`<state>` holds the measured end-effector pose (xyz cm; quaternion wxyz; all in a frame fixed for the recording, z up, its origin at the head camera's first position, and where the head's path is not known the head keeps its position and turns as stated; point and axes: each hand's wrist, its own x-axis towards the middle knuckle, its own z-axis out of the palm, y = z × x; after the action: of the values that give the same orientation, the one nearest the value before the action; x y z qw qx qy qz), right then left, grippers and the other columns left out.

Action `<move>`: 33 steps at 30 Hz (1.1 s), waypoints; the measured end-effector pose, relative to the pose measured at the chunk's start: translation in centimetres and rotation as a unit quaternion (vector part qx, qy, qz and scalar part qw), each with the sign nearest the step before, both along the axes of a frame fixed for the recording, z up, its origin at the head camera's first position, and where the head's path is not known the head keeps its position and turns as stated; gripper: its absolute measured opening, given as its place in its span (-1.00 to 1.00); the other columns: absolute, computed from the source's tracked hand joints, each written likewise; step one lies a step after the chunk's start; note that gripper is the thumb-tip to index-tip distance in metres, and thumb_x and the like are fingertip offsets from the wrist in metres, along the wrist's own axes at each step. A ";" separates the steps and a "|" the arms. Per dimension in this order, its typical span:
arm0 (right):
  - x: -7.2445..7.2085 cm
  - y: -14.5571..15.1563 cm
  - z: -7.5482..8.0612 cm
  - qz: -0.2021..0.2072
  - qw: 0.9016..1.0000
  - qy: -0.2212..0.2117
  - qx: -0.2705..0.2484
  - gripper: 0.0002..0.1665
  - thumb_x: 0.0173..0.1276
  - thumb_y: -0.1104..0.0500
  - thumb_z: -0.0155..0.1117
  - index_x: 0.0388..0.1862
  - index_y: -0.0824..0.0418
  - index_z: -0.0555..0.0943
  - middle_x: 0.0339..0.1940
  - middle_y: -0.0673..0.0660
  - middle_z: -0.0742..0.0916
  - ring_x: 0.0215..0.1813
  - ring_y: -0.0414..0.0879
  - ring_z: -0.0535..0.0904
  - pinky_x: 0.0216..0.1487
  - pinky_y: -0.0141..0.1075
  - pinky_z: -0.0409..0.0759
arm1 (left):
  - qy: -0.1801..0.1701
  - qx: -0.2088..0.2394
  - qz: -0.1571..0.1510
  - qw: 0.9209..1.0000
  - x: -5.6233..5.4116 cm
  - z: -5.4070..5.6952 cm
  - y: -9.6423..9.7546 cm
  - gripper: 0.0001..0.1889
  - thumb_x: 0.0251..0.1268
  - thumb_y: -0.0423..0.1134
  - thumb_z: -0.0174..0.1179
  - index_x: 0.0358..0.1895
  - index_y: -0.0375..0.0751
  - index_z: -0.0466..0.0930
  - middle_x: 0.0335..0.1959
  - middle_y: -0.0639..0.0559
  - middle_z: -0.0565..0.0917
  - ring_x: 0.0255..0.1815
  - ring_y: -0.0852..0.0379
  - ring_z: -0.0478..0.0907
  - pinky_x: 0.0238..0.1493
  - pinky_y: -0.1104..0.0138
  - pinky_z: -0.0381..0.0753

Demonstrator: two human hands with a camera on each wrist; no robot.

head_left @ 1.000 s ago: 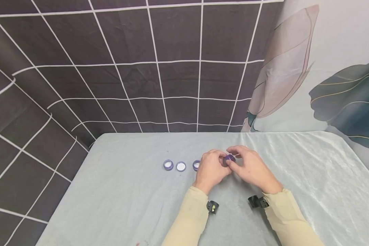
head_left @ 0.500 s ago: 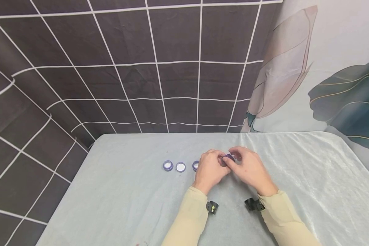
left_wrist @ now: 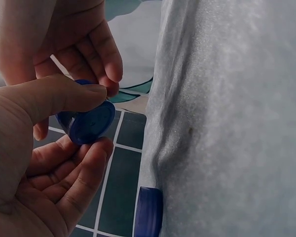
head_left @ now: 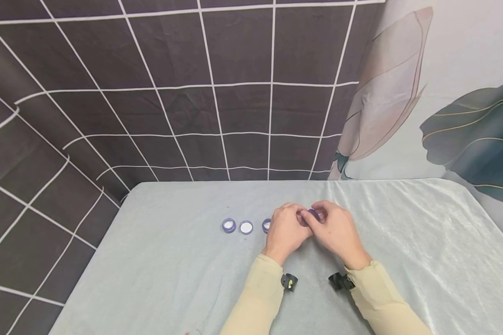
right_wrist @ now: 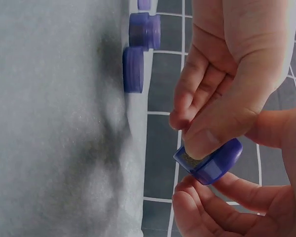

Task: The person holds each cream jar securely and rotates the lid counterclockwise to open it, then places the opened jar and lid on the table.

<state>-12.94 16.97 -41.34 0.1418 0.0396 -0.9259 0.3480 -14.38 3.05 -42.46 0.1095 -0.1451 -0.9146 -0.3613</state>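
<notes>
Just above the table, both hands hold a small round purple-blue jar [head_left: 314, 213]. My left hand [head_left: 286, 230] grips it with the thumb laid across it in the left wrist view, where a flat blue round face [left_wrist: 92, 124] shows. From the other side, my right hand [head_left: 334, 228] has its thumb and fingers around the jar's upper part. Speckled brown matter [right_wrist: 191, 160] is visible through the jar's side in the right wrist view. Left of the hands are a purple round piece with a white inside [head_left: 228, 225], a flat one [head_left: 246, 227] and a third [head_left: 266, 225], partly hidden by my left hand.
A pale grey-blue cloth [head_left: 163, 260] covers the table. Behind it hangs a dark curtain with a white grid [head_left: 184, 111], and a leaf-patterned curtain [head_left: 402, 107] hangs at the right. Black wrist mounts [head_left: 290, 282] sit near both cuffs.
My right hand and forearm have swung left and inward, its thumb coming across the jar towards my left hand. The left hand stays nearly still, and the jar is now more covered.
</notes>
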 end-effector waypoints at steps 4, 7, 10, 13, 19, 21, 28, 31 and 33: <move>0.0 0.0 -0.1 -0.004 1.000 0.005 0.004 -0.58 0.33 -0.07 0.36 -0.17 0.30 0.70 -0.42 0.11 0.73 -0.34 0.02 0.62 -0.25 -0.05 0.55 | 0.001 0.000 -0.001 1.000 0.0 0.0 0.0 -0.77 -0.04 -0.12 0.48 -0.28 -0.09 0.77 -0.49 0.21 0.56 -0.41 0.31 0.47 -0.30 0.50 0.46; 0.0 0.0 -0.1 -0.005 1.000 0.008 0.007 -0.60 0.33 -0.05 0.36 -0.19 0.29 0.70 -0.45 0.08 0.71 -0.37 -0.01 0.60 -0.28 -0.08 0.54 | 0.002 0.000 -0.001 1.000 0.0 0.0 0.0 -0.77 -0.04 -0.11 0.48 -0.29 -0.08 0.76 -0.50 0.20 0.55 -0.43 0.31 0.45 -0.32 0.51 0.45; 0.0 0.0 -0.1 -0.005 1.000 0.010 0.008 -0.62 0.33 -0.04 0.36 -0.19 0.28 0.70 -0.46 0.07 0.71 -0.38 -0.03 0.60 -0.29 -0.10 0.53 | 0.003 0.001 -0.001 1.000 0.0 0.1 0.0 -0.77 -0.04 -0.11 0.48 -0.29 -0.08 0.76 -0.50 0.21 0.55 -0.43 0.32 0.45 -0.33 0.51 0.44; 0.0 0.0 -0.1 -0.004 1.000 0.010 0.008 -0.64 0.33 -0.02 0.36 -0.20 0.28 0.70 -0.46 0.06 0.71 -0.39 -0.05 0.59 -0.29 -0.11 0.52 | 0.003 0.003 -0.001 1.000 0.0 0.1 0.0 -0.77 -0.04 -0.11 0.49 -0.29 -0.08 0.77 -0.50 0.22 0.55 -0.43 0.33 0.45 -0.33 0.53 0.43; 0.0 0.0 -0.2 -0.004 1.000 0.008 0.003 -0.66 0.33 -0.01 0.36 -0.21 0.27 0.71 -0.45 0.06 0.73 -0.38 -0.05 0.61 -0.28 -0.11 0.54 | 0.003 0.002 -0.002 1.000 0.0 0.1 0.0 -0.75 -0.04 -0.11 0.50 -0.27 -0.09 0.77 -0.50 0.22 0.56 -0.43 0.35 0.45 -0.33 0.54 0.43; 0.0 0.0 -0.2 -0.005 1.000 0.007 0.001 -0.66 0.33 -0.01 0.36 -0.21 0.26 0.71 -0.45 0.06 0.74 -0.37 -0.06 0.63 -0.27 -0.11 0.55 | 0.003 0.002 -0.003 1.000 0.0 0.1 0.0 -0.75 -0.04 -0.11 0.50 -0.27 -0.09 0.77 -0.49 0.21 0.57 -0.43 0.35 0.45 -0.32 0.54 0.44; -0.1 0.1 -0.3 -0.005 1.000 0.008 -0.001 -0.68 0.33 -0.01 0.37 -0.23 0.25 0.71 -0.45 0.06 0.74 -0.36 -0.05 0.63 -0.27 -0.10 0.55 | 0.002 0.001 -0.001 1.000 -0.1 0.0 0.0 -0.75 -0.03 -0.10 0.48 -0.27 -0.09 0.78 -0.42 0.19 0.63 -0.36 0.29 0.54 -0.27 0.51 0.49; -0.1 0.1 -0.3 -0.003 1.000 0.008 -0.002 -0.69 0.33 -0.01 0.38 -0.23 0.24 0.72 -0.45 0.06 0.74 -0.36 -0.05 0.64 -0.27 -0.10 0.55 | 0.003 0.002 -0.001 1.000 -0.1 0.0 0.1 -0.75 -0.04 -0.09 0.49 -0.27 -0.09 0.78 -0.41 0.18 0.65 -0.34 0.27 0.56 -0.25 0.49 0.51; -0.1 0.1 -0.2 -0.002 1.000 0.008 -0.002 -0.69 0.33 0.00 0.38 -0.23 0.25 0.72 -0.45 0.05 0.74 -0.37 -0.05 0.63 -0.28 -0.10 0.55 | 0.003 0.004 -0.002 1.000 -0.1 0.0 0.1 -0.75 -0.05 -0.10 0.49 -0.27 -0.09 0.78 -0.42 0.17 0.65 -0.35 0.27 0.56 -0.26 0.48 0.51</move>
<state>-13.08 17.10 -41.55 0.1501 0.0401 -0.9239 0.3496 -14.45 3.11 -42.44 0.1124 -0.1480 -0.9123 -0.3650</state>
